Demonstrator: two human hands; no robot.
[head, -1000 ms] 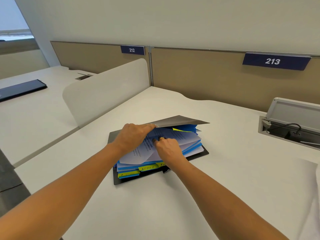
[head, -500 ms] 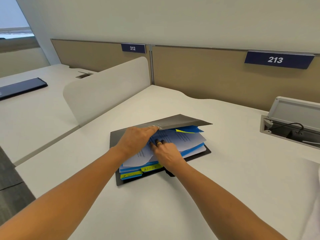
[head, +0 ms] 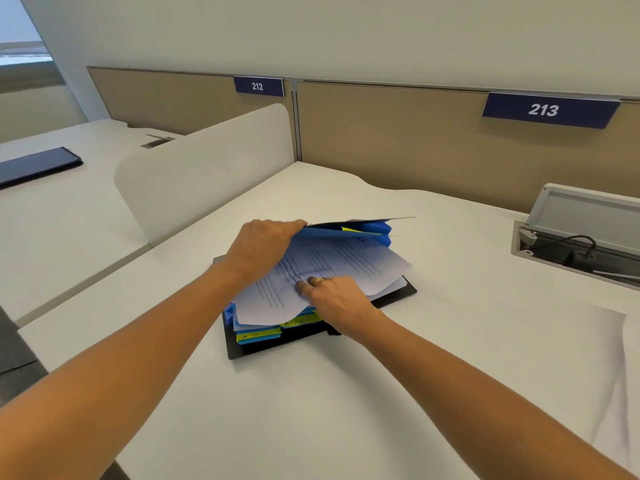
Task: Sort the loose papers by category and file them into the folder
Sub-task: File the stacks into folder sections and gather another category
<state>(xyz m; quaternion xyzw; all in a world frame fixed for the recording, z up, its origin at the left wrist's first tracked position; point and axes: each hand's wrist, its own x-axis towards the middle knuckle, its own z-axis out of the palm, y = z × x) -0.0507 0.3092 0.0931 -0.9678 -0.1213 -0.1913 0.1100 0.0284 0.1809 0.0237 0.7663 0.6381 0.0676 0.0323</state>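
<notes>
- White, smooth tabletop spreads around the folder, with the widest open stretch on the folder's near side and to its right.
- Left of the folder we see a curved white divider panel standing upright. Well off to the folder's right, a grey cable box is sunk into the tabletop with its lid raised.
- Black and rigid, the folder lies flat with its thin cover lifted. Inside sit blue pockets, with yellow tabs showing at the folder's near edge.
- Our left grip curls over the cover's edge and holds it up.
- White printed papers, buckled, lie on the pockets under the cover and jut past the folder's right edge.
- Our right grip, a ring on one finger, presses bent fingertips onto the papers. We cannot tell whether it pinches them.
</notes>
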